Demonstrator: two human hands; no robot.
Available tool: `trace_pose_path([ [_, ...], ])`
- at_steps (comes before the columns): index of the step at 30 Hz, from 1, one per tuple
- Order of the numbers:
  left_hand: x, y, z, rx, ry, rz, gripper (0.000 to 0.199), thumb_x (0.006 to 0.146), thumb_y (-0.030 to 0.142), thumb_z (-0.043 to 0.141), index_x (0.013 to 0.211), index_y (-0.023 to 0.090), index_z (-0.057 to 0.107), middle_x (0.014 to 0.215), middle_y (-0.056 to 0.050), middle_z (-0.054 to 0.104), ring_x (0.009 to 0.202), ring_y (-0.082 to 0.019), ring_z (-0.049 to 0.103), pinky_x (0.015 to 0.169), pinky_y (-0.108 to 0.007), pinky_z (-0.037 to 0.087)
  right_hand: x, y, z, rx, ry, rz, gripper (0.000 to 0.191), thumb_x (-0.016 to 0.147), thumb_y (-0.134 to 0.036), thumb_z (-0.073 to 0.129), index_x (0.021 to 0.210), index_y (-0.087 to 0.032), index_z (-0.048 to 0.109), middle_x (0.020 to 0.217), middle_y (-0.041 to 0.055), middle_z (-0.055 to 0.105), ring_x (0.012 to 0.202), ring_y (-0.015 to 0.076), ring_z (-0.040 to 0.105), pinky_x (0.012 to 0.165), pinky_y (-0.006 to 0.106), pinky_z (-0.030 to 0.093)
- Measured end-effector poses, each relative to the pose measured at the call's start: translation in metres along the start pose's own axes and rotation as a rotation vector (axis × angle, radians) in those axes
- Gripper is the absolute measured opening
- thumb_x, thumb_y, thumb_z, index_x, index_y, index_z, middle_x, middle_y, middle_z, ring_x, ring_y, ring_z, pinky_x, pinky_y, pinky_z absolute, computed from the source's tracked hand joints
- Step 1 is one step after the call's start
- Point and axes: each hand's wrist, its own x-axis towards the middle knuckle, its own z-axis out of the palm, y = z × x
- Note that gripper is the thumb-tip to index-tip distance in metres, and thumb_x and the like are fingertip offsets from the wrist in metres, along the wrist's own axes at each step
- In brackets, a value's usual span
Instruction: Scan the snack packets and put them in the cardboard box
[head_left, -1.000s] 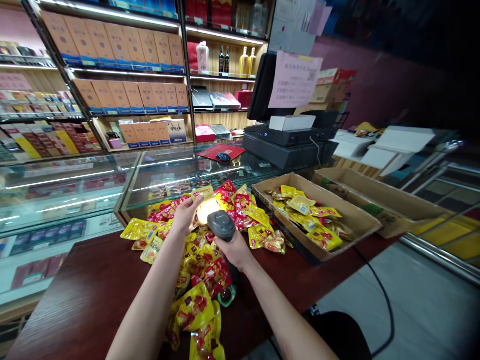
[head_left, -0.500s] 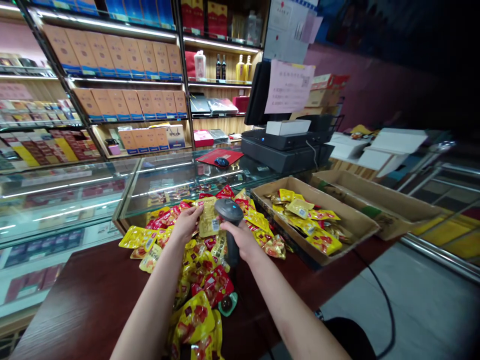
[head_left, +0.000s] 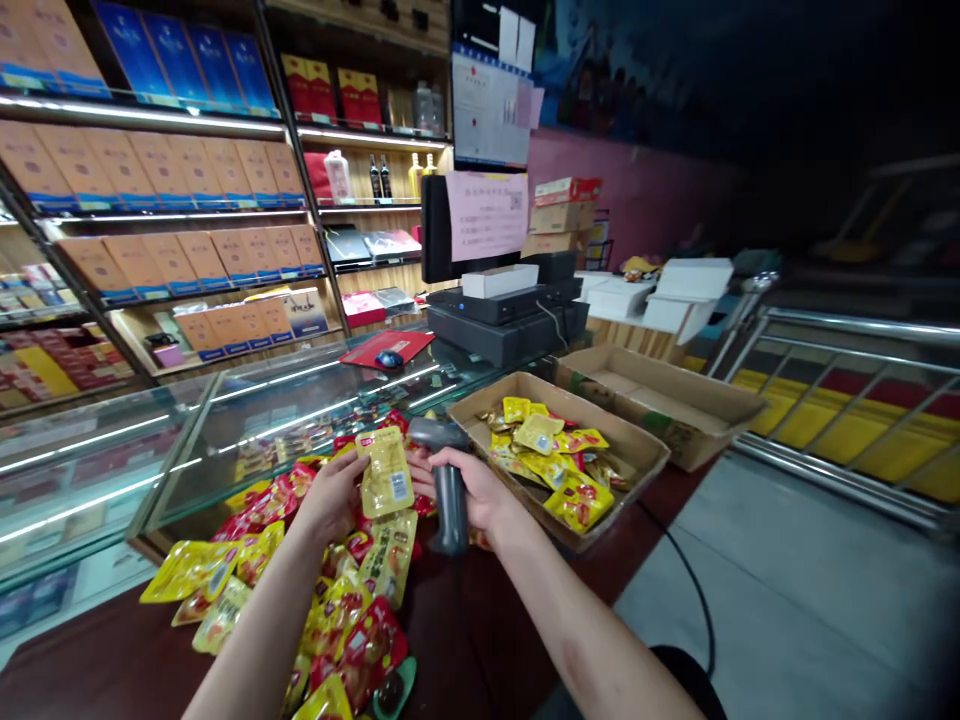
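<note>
Between the fingers and thumb of my left hand [head_left: 335, 492] is a flat yellow snack packet [head_left: 385, 474], its barcode label facing me. My right hand [head_left: 471, 487] is closed round the grip of a dark grey barcode scanner [head_left: 450, 505], whose head points left, close beside the packet. Under and around both hands spreads a loose pile of red and yellow snack packets [head_left: 337, 615]. Right of the scanner, a low cardboard box [head_left: 637, 455] holds several more yellow packets [head_left: 559, 462].
A second cardboard tray [head_left: 667, 392] stands behind the box. Farther back are a monitor [head_left: 435, 225], a cash drawer [head_left: 495, 335] and a mouse [head_left: 388, 359] on a red mat. A glass display counter [head_left: 187, 440] borders the left, and a black cable [head_left: 701, 590] hangs at the right.
My view has turned right, so the scene sits farther left. The scanner has gone from upright over the packet's right edge to its right side, its head turned left; the packet remains in my left hand.
</note>
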Motion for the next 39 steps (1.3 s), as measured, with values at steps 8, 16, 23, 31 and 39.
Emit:
trace_pose_path([
  [8,0.077,0.011,0.134,0.071,-0.148,0.045,0.02,0.073,0.018,0.067,0.092,0.012,0.067,0.085,-0.01,0.069,0.075,-0.019,0.066,0.065,-0.03,0.054,-0.026,-0.121,-0.066,-0.056,0.065,-0.158,0.017,0.067,-0.021,0.055,0.083,-0.017,0.057,0.087,0.0076,0.068,0.087,0.0198,0.066,0.083,0.036,0.051],
  [16,0.107,-0.002,0.168,0.266,0.009,0.041,0.029,0.067,0.021,0.076,0.094,0.013,0.068,0.098,-0.011,0.066,0.085,-0.02,0.064,0.067,-0.032,0.055,-0.048,-0.166,-0.125,0.055,0.446,-0.26,0.019,0.067,-0.016,0.052,0.086,-0.018,0.055,0.082,0.0067,0.067,0.078,0.02,0.067,0.076,0.038,0.054],
  [23,0.008,0.002,0.065,0.426,-0.058,0.113,0.042,0.065,0.035,0.076,0.103,0.018,0.07,0.105,-0.01,0.068,0.097,-0.024,0.063,0.072,-0.029,0.053,-0.074,-0.085,-0.074,-0.066,0.123,-0.169,0.013,0.069,-0.016,0.055,0.081,-0.017,0.058,0.108,0.0114,0.066,0.109,0.0258,0.06,0.092,0.041,0.049],
  [31,-0.106,-0.017,-0.047,0.605,0.17,0.219,0.039,0.069,0.036,0.071,0.104,0.018,0.07,0.096,-0.01,0.07,0.081,-0.021,0.066,0.068,-0.028,0.051,-0.071,0.036,-0.012,-0.312,0.003,-0.001,0.026,0.066,-0.02,0.069,0.091,-0.014,0.067,0.11,0.0104,0.067,0.107,0.0267,0.061,0.096,0.042,0.045],
  [39,-0.192,-0.045,-0.1,1.181,0.091,0.305,0.029,0.074,0.036,0.063,0.098,0.023,0.072,0.09,-0.007,0.068,0.081,-0.021,0.062,0.077,-0.029,0.045,-0.09,0.111,0.027,-0.546,0.023,0.061,0.029,0.061,-0.018,0.069,0.09,-0.014,0.07,0.093,0.0084,0.07,0.096,0.0245,0.063,0.09,0.041,0.046],
])
